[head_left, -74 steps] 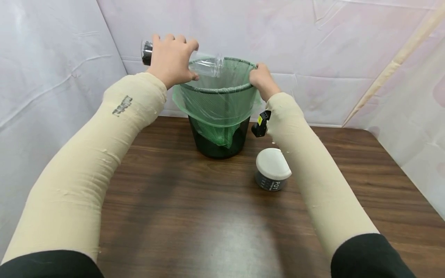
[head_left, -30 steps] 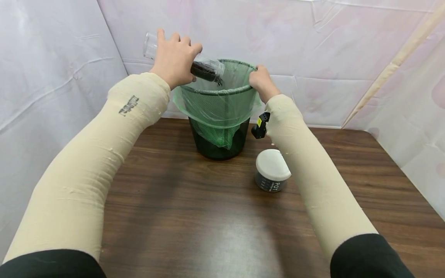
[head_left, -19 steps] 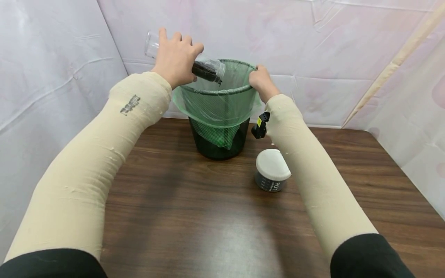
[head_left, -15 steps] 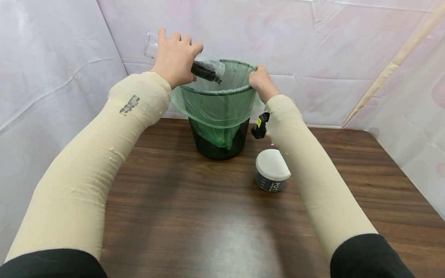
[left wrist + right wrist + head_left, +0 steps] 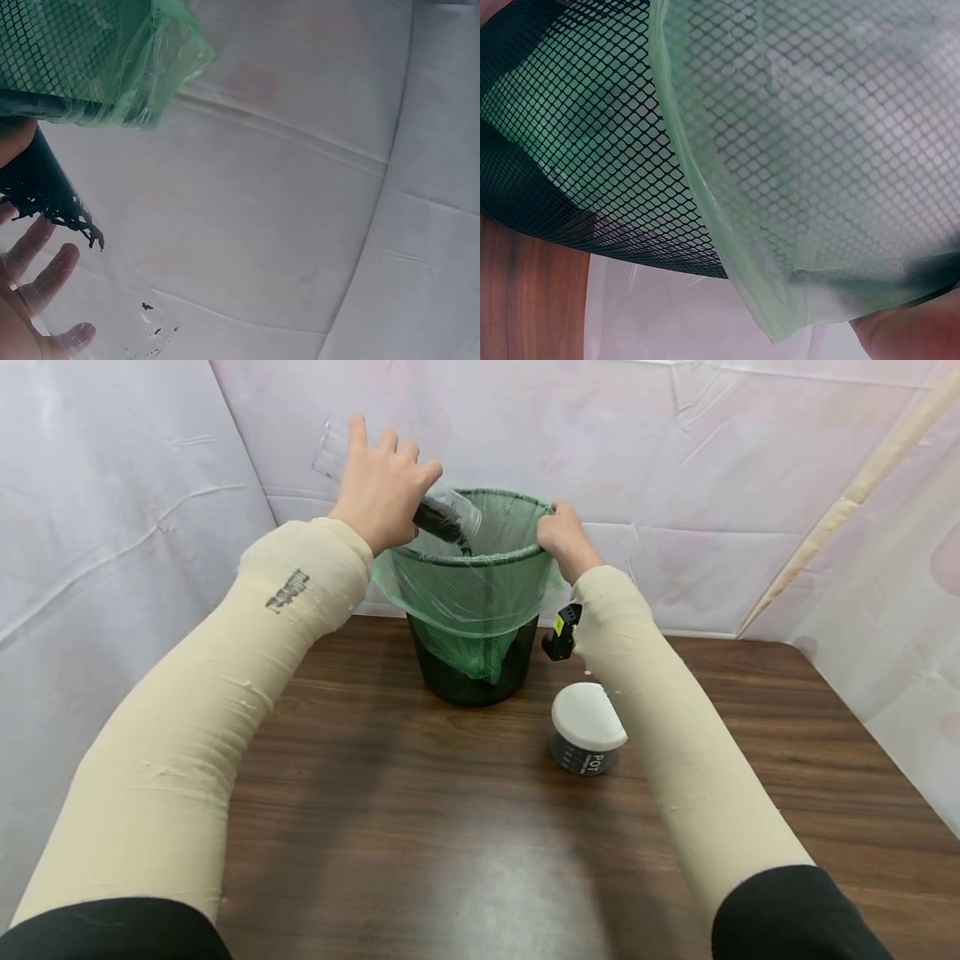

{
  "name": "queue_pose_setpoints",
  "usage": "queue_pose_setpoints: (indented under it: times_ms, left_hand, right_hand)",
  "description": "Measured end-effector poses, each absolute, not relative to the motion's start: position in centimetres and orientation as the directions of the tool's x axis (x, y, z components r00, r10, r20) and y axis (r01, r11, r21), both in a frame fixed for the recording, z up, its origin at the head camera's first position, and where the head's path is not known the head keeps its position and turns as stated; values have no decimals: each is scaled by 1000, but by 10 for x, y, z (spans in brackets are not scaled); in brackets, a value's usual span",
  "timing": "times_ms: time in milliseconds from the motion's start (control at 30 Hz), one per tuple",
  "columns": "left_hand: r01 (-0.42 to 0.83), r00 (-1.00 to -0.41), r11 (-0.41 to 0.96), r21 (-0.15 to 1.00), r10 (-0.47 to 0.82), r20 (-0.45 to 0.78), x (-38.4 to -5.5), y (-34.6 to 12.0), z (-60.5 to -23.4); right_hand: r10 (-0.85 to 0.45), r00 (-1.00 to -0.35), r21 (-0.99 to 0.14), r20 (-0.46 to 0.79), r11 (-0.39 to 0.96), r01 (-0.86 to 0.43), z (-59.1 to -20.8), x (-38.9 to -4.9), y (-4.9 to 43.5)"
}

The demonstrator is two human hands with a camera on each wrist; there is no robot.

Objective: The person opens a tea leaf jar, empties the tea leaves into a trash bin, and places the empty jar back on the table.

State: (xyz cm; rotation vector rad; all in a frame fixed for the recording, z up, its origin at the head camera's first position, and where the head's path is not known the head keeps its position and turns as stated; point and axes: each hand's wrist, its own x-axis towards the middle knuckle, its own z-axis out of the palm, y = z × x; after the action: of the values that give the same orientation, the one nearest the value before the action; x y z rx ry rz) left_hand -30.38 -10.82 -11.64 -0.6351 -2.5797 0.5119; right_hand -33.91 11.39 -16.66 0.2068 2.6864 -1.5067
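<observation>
My left hand [image 5: 384,489] grips a clear plastic bottle [image 5: 327,447] around its middle. The bottle tilts mouth down over the wastebasket's opening. Dark, dry-looking shreds [image 5: 442,518] are gathered toward its mouth, and a few hang out at the lip. In the left wrist view, small dark bits [image 5: 147,307] cling inside the bottle's base end. A green plastic bag [image 5: 465,602] lines the black mesh wastebasket [image 5: 472,687] and folds over its rim. My right hand [image 5: 566,539] holds that rim, bag included, on the right side. What lies inside the bag is hidden.
A dark jar with a white lid [image 5: 588,718], lettered "POT", stands right of the wastebasket, partly behind my right forearm. A small black camera [image 5: 562,631] sits at my right wrist. White cloth walls [image 5: 675,460] enclose the brown wooden table [image 5: 420,827].
The bottle has gone from nearly level to tilted mouth down. Its dark shreds have slid from the base end to the mouth. The right hand keeps its place on the rim.
</observation>
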Motion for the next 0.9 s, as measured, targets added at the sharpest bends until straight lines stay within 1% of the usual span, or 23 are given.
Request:
queue_pose_setpoints:
  times_ms: [167,400,467,900]
  left_hand:
    - [346,-806,817,-461,511,299,-304,-108,-118]
    - [351,-747,778,-521,568,345,-303,-107,-121]
    - [349,-739,770,-535,577,348,-302,-106,-122]
    - [348,-726,744,-570,598,338,-302,-105,-122]
  right_hand:
    - [87,-989,-850,-121,505,148,-167,-339,113]
    - [89,-989,-851,-118,504,147,-168,-339,113]
    - [87,-989,-853,-116,502,145,-168,-339,113]
    - [99,-989,-852,-110,503,145,-168,-340,112]
